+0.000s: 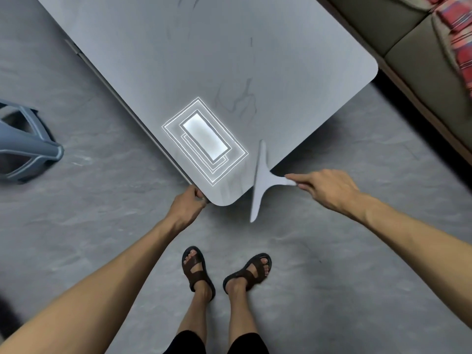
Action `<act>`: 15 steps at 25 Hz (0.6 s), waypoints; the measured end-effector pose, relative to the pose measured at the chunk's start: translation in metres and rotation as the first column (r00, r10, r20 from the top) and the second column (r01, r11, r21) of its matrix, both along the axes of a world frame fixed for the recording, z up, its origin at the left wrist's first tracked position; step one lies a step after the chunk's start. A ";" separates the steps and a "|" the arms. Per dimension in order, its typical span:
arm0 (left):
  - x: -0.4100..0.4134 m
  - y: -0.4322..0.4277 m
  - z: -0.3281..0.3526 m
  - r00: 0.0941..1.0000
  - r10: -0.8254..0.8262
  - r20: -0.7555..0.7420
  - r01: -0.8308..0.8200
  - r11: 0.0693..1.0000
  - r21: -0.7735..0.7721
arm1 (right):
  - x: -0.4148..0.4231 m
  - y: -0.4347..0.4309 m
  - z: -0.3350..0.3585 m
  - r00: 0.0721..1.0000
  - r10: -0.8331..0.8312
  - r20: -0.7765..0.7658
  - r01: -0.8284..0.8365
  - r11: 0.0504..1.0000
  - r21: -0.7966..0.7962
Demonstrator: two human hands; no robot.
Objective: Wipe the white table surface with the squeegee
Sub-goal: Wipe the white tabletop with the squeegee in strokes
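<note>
The white table with faint grey veins fills the upper middle, one rounded corner pointing at me. My right hand pinches the short handle of a pale T-shaped squeegee. The squeegee's long blade lies across the table's right edge near that corner, its upper part over the tabletop and its lower end hanging past the edge above the floor. My left hand grips the table's left edge just beside the corner. A bright rectangular reflection of a ceiling light shines on the tabletop near the corner.
A blue plastic stool lies at the far left on the grey floor. A brown sofa with a red plaid cloth stands at the upper right, close to the table's far corner. My sandalled feet stand just below the corner.
</note>
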State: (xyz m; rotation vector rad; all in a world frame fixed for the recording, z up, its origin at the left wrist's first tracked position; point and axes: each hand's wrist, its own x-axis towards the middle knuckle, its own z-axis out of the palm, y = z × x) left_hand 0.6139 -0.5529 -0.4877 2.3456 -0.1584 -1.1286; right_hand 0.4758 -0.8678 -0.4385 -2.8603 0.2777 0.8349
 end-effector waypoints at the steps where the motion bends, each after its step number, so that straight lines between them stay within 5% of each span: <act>1: 0.001 -0.001 0.005 1.000 -0.020 -0.014 0.020 1.000 0.001 | -0.007 -0.015 0.008 0.999 -0.052 -0.017 0.050 0.997 -0.063; 6: 0.009 -0.012 0.044 0.995 -0.090 -0.034 0.090 0.996 -0.005 | -0.030 -0.045 0.047 0.974 -0.224 0.016 0.221 0.944 -0.245; 9: 0.016 -0.019 0.082 0.990 -0.142 -0.015 0.141 0.989 -0.036 | -0.035 -0.016 0.077 0.931 -0.351 0.104 0.362 0.925 -0.113; 13: 0.023 -0.019 0.143 0.980 -0.197 0.006 0.197 0.978 -0.067 | -0.035 0.026 0.126 0.838 -0.545 0.010 0.545 0.838 -0.012; 15: 0.027 -0.011 0.181 0.976 -0.219 0.019 0.219 0.973 -0.070 | -0.028 0.051 0.161 0.667 -0.737 -0.108 0.737 0.631 0.241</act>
